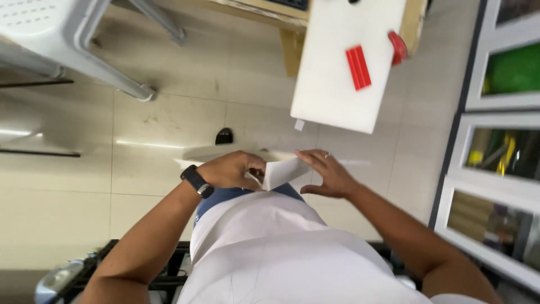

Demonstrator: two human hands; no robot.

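Observation:
A small white folded sheet (283, 171) sits in front of my waist. My left hand (232, 170), with a black watch on its wrist, pinches the sheet's left end. The fingers of my right hand (330, 173) are spread and rest against the sheet's right edge and underside. Both hands are held close together above the tiled floor, just ahead of my white shirt.
A white board (337, 73) juts out from a wooden table at the top, carrying a red ridged block (358, 67) and a red knob (397, 48). A white plastic chair (67, 45) stands top left. Glass-fronted white cabinets (500, 141) line the right. A dark rack (129, 270) lies below.

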